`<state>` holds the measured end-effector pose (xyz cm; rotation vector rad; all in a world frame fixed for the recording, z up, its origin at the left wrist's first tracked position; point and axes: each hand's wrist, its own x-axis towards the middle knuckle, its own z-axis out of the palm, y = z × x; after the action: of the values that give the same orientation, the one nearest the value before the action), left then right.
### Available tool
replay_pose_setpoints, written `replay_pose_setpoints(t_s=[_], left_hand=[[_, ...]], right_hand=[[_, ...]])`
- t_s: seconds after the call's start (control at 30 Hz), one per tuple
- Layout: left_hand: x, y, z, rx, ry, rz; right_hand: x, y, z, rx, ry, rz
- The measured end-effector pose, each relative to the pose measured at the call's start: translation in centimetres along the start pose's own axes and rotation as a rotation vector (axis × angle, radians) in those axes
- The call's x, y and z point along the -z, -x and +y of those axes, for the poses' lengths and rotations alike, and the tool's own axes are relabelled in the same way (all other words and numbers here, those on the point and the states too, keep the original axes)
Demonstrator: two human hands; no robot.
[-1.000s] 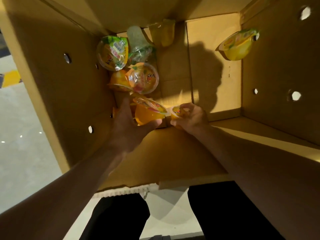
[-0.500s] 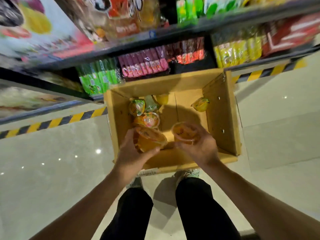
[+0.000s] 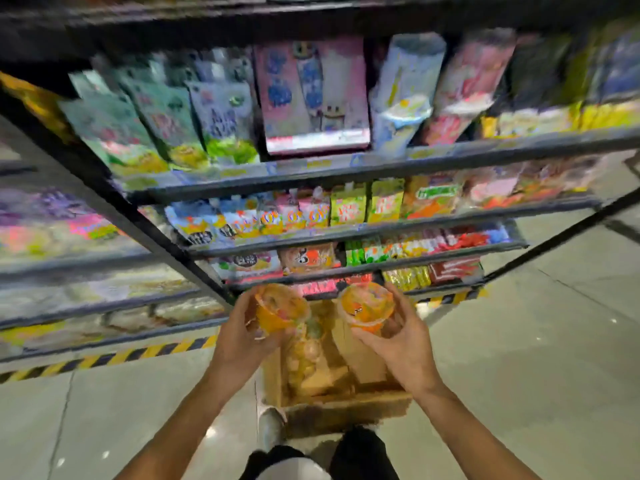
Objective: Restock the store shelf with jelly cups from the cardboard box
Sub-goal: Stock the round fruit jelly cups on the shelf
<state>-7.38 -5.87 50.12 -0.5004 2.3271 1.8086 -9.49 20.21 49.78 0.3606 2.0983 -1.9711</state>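
Observation:
My left hand (image 3: 239,337) grips an orange jelly cup (image 3: 280,310) with a clear lid. In my right hand (image 3: 398,341) sits a second orange jelly cup (image 3: 367,308). Both cups are held side by side above the open cardboard box (image 3: 346,407), which stands on the floor below my hands. Several more jelly cups (image 3: 306,355) lie inside it, blurred. The store shelf (image 3: 346,171) rises in front of me, with several tiers packed with colourful snack bags.
A yellow-and-black hazard stripe (image 3: 114,358) runs along the shelf base on the grey tiled floor (image 3: 536,358). A second shelf unit (image 3: 69,271) stands to the left. My legs (image 3: 311,459) are just behind the box.
Both hands have lifted a jelly cup each out of the box, from deep inside it to above its rim. The view has swung up from the box interior to the shelf.

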Motion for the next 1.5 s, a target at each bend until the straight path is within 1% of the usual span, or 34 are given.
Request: replay_pose_setpoints(t_s=[0.1, 0.2, 0.33, 0.43, 0.53, 0.63, 0.8, 0.87, 0.93, 1.07, 1.23, 1.3, 1.37, 1.43, 1.5], left_hand=[[3.6, 1.8, 3.9, -0.096, 0.014, 0.024], [7.2, 2.6, 6.7, -0.151, 0.038, 0.023], [10.6, 2.7, 10.9, -0.221, 0.121, 0.048], [12.6, 3.1, 14.5, -0.34, 0.103, 0.09], [14.5, 3.5, 18.2, -0.446, 0.065, 0.172], [15.9, 4.0, 21.8, -0.512, 0.086, 0.246], [16.9, 4.1, 26.6, -0.595, 0.089, 0.36], [17.1, 3.9, 27.9, -0.627, 0.105, 0.371], [17.5, 3.5, 28.8, -0.662, 0.116, 0.37], [18.4, 1.9, 30.1, -0.718, 0.108, 0.37], [20.0, -0.3, 30.8, -0.765, 0.15, 0.316], [20.6, -1.2, 31.1, -0.789, 0.173, 0.303], [21.1, -2.1, 31.7, -0.792, 0.181, 0.28], [21.6, -3.1, 32.4, -0.8, 0.151, 0.281], [21.9, -4.1, 32.7, -0.804, 0.12, 0.289]], right_hand=[[-2.1, 2.0, -4.9, 0.148, 0.127, 0.041], [-4.3, 3.2, -9.2, 0.241, 0.139, 0.031], [-7.0, 3.4, -14.6, 0.34, 0.076, -0.038], [-8.9, 3.1, -19.0, 0.453, 0.078, -0.113], [-10.2, 2.1, -23.0, 0.558, 0.035, -0.167], [-11.3, 1.3, -26.7, 0.649, 0.019, -0.25], [-12.0, 0.4, -31.5, 0.716, -0.054, -0.351], [-12.3, 0.3, -33.0, 0.741, -0.067, -0.363], [-12.7, 0.1, -34.5, 0.761, -0.073, -0.348], [-13.5, -0.5, -37.2, 0.851, -0.036, -0.261], [-14.9, -1.3, -40.5, 0.978, 0.095, -0.158], [-15.5, -2.3, -41.7, 0.993, 0.195, -0.139], [-16.1, -3.5, -43.1, 0.994, 0.357, -0.083], [-16.7, -4.8, -44.4, 0.942, 0.452, -0.028], [-17.6, -6.1, -45.4, 0.903, 0.547, -0.009]])
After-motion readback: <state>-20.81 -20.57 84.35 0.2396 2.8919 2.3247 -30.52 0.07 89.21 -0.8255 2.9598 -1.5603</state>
